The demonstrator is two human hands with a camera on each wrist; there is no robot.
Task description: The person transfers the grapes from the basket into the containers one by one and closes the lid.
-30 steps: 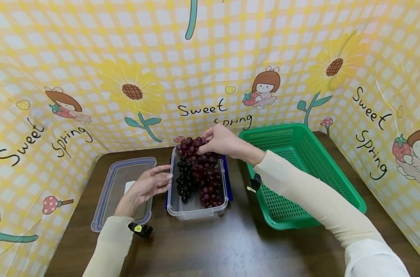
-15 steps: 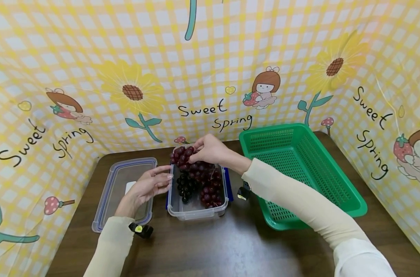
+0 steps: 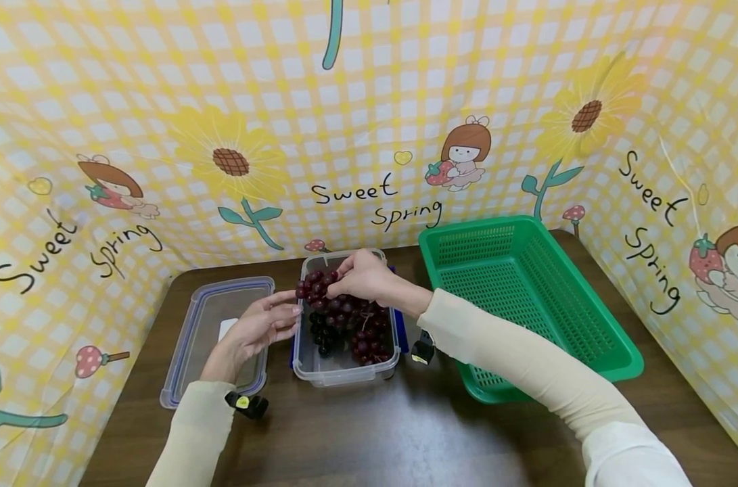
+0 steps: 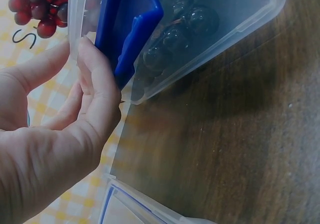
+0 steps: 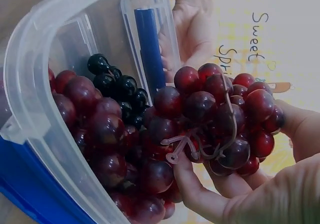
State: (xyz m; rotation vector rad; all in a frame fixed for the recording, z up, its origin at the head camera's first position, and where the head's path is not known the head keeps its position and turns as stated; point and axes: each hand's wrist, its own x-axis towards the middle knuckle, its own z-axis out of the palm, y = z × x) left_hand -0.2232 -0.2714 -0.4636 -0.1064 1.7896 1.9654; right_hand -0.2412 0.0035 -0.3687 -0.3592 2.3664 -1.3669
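My right hand point(image 3: 369, 277) grips a bunch of dark red grapes point(image 3: 315, 287), held low over the back left of a clear plastic box point(image 3: 344, 377). In the right wrist view, the fingers wrap the bunch from below and its pinkish stem shows. More red grapes point(image 5: 107, 129) lie inside the box, along with a bunch of black grapes point(image 3: 323, 341) partly hidden beneath the held bunch. At the box's left side, my left hand point(image 3: 256, 331) touches the wall with its fingertips, close to a blue side latch point(image 4: 125, 29).
A clear lid point(image 3: 189, 338) with a blue seal lies left of the box. On the right stands a green perforated basket point(image 3: 484, 394). Behind the wooden table point(image 3: 369, 439) rises a checked yellow cloth point(image 3: 356, 122).
My right hand has moved left and toward me with the red grapes, lowering them over the black ones. The left hand stays at the box's side.
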